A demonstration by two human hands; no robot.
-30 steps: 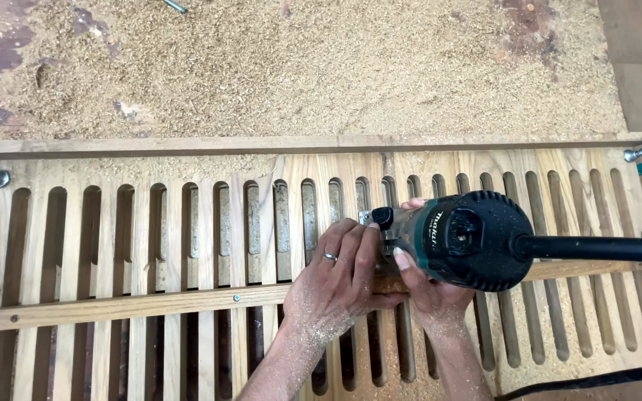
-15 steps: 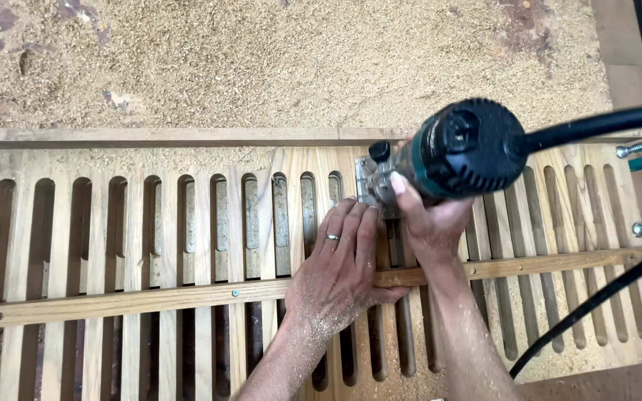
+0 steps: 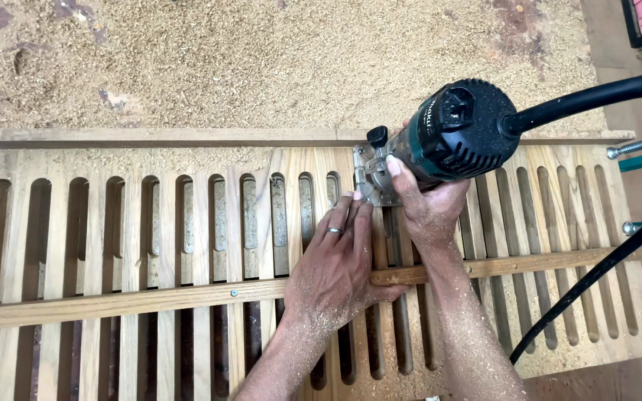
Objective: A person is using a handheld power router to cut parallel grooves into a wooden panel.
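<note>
— Two hands on one tool: your right hand (image 3: 429,212) is wrapped closed around the black-and-teal corded trim router (image 3: 440,141), right of centre in the upper half of the frame. Its metal base (image 3: 371,174) sits at the top end of a slot in the slotted wooden panel (image 3: 187,223).

— And my left?

— Your left hand (image 3: 336,271) lies flat on the slats just below the base, fingers (image 3: 347,215) stretched out and together, tips touching it, gripping nothing. I'd keep them behind the cutter's path and press the panel down.

— What else matters?

— Hold the base flat on the slats and the thin wooden cross rail (image 3: 150,297). Watch the black power cord (image 3: 596,267) looping down the right side; keep it off the slots. Sawdust (image 3: 261,59) covers the bench across the top, so footing there looks slippery.
</note>
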